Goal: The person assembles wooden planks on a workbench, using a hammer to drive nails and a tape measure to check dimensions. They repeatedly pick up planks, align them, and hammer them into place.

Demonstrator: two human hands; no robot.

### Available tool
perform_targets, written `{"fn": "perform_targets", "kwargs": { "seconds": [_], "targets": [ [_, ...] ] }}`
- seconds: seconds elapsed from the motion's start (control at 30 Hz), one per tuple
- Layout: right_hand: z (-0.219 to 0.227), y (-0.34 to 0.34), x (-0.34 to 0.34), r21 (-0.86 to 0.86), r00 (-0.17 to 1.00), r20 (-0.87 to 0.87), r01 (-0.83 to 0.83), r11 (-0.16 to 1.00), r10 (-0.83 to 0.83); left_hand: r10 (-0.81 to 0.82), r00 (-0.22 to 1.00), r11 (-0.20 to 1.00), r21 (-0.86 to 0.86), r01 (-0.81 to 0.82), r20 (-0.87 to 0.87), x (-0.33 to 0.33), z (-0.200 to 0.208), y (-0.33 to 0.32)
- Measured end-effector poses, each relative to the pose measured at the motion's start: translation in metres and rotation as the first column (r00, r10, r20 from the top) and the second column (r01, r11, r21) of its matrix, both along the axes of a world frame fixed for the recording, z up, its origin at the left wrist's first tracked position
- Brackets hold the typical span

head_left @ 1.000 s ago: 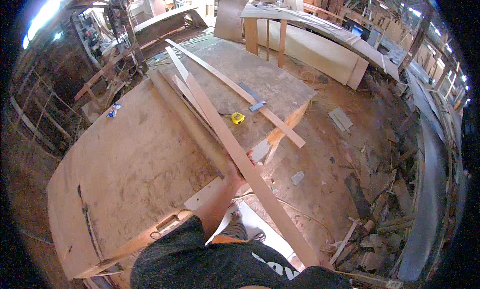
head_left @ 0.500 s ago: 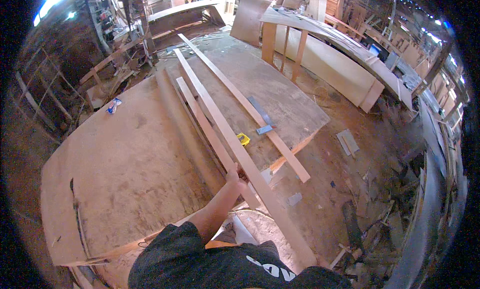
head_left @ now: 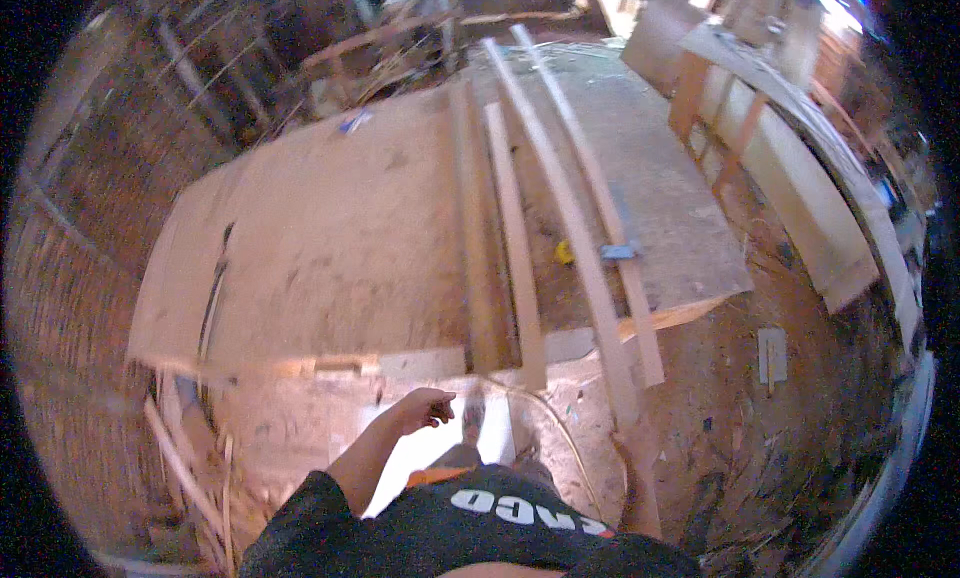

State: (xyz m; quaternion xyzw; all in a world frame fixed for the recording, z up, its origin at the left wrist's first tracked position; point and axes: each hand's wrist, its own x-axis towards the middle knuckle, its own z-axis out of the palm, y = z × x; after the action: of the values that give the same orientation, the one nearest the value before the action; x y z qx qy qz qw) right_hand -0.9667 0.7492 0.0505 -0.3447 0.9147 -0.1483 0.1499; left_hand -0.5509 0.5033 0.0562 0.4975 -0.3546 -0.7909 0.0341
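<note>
Since a second ago, the left hand (head_left: 425,410) has let go; loosely curled, it holds nothing. Right hand (head_left: 632,446) appears to grip the long plank (head_left: 570,213) at its near end, five o'clock off the bench (head_left: 300,238). Stiff, unwieldy; likely steadier held nearer mid-length.

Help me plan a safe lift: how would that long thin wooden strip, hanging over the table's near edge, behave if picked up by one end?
The long wooden strip looks slender, so it would likely sag. Probably light, yet unwieldy. Its overhang past the table suggests it could tip off if nudged.
</note>
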Motion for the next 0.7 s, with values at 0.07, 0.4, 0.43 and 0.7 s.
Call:
{"fn": "perform_targets", "kwargs": {
  "seconds": [0.07, 0.4, 0.43, 0.7],
  "targets": [
    [-0.013, -0.006, -0.025, -0.106, 0.995, 0.000, -0.095, 0.990, 0.096, 0.046, 0.977, 0.993, -0.114, -0.023, 0.210, 0.040, -0.034, 0.046],
    [-0.038, 0.001, -0.056, 0.031, 0.957, -0.208, -0.202, 0.979, 0.204, -0.007, 0.722, 0.992, 0.096, -0.083, 0.692, 0.224, -0.171, 0.275],
    [-0.041, -0.009, -0.053, -0.007, 0.943, -0.251, -0.227, 0.974, 0.218, 0.042, 0.749, 0.984, 0.102, -0.145, 0.661, 0.225, -0.166, 0.296],
    [0.043, -0.060, 0.108, -0.168, 0.723, -0.595, -0.539, 0.826, 0.351, -0.083, 0.879, 0.995, -0.011, 0.100, 0.470, 0.257, -0.175, 0.283]
  ]
}}
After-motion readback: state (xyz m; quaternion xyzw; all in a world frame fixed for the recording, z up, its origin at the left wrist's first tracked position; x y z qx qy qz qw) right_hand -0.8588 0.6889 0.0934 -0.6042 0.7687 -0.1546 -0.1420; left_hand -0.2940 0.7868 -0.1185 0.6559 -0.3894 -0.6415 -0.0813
